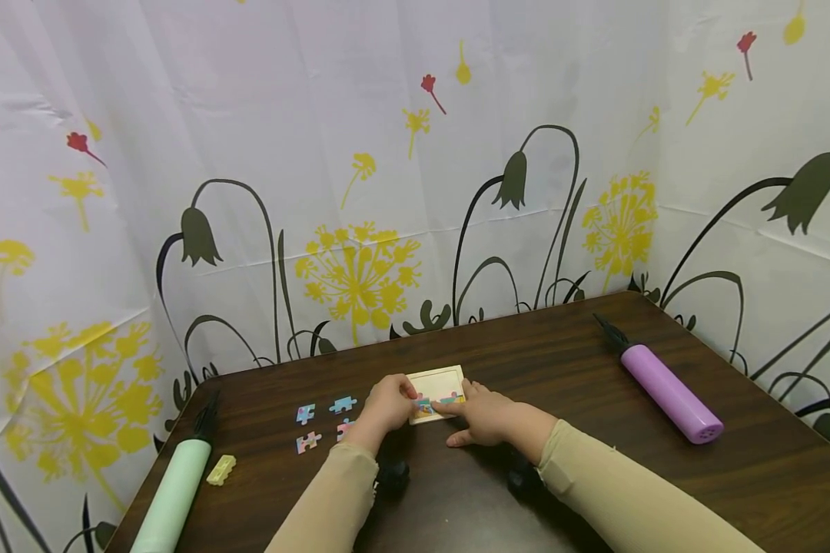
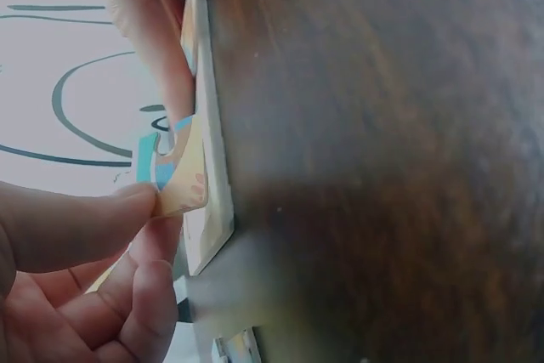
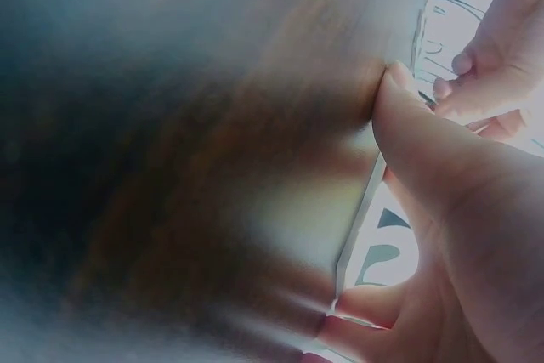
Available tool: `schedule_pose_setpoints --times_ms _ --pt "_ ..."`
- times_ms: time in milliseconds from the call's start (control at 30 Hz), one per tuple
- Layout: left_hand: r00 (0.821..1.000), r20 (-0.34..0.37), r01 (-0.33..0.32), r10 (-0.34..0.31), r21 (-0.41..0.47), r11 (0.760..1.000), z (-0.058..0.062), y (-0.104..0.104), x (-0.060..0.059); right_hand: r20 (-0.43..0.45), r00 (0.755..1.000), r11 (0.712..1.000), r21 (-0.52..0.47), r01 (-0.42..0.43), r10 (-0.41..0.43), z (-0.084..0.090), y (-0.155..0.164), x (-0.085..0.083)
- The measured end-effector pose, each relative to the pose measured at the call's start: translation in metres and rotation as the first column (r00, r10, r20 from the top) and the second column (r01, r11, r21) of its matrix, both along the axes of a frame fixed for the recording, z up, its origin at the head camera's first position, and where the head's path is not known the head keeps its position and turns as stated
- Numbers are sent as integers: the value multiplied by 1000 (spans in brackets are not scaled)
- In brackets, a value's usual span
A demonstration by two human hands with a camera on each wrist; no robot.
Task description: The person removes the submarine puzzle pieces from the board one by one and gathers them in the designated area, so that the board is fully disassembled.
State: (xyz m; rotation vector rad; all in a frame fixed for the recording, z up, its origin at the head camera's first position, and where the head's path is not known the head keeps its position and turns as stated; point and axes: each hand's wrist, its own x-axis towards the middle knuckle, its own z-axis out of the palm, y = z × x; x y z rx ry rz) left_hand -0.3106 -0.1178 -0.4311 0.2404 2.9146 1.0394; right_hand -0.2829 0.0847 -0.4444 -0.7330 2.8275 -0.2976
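While the left hand (image 1: pixel 386 405) pinches a puzzle piece (image 2: pixel 182 178) at the puzzle tray (image 1: pixel 437 382) mid-frame, the right hand (image 1: pixel 487 415) steadies it open-fingered; seating needs tab alignment.

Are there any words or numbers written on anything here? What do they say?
No words or numbers can be read in any view.
The puzzle tray and the loose puzzle pieces show only coloured shapes.
The purple pump, the green pump and the small yellow block show no label that can be made out.
The curtain carries flower pictures, no writing.
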Motion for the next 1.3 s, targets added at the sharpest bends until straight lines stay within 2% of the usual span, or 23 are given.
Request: schedule_pose_setpoints --times_ms 133,267,433,600,700,867,1067,1300 --pt "1000 3 -1 1 51 999 6 -5 3 9 1000 1000 -7 0 0 -1 -1 -1" --pt "1000 9 -9 8 98 995 18 -16 6 9 1000 1000 -8 3 -3 -1 -1 -1" --pt "999 -24 -35 36 72 997 35 -40 13 7 1000 1000 -12 7 -7 -1 0 0" --pt "997 -41 -65 66 23 998 43 -72 23 9 1000 1000 -15 7 -7 0 0 1" --pt "996 -41 -84 84 9 996 44 -90 31 11 1000 1000 -20 9 -9 1 -1 2" --pt "995 3 -104 103 18 994 43 -116 44 10 1000 1000 -14 11 -11 1 -1 2" --pt "999 24 -47 48 -29 998 37 -138 53 9 1000 1000 -15 14 -14 -1 -1 1" --pt "993 113 -21 29 -70 997 27 -155 61 20 1000 1000 -14 20 -20 -1 -2 0"
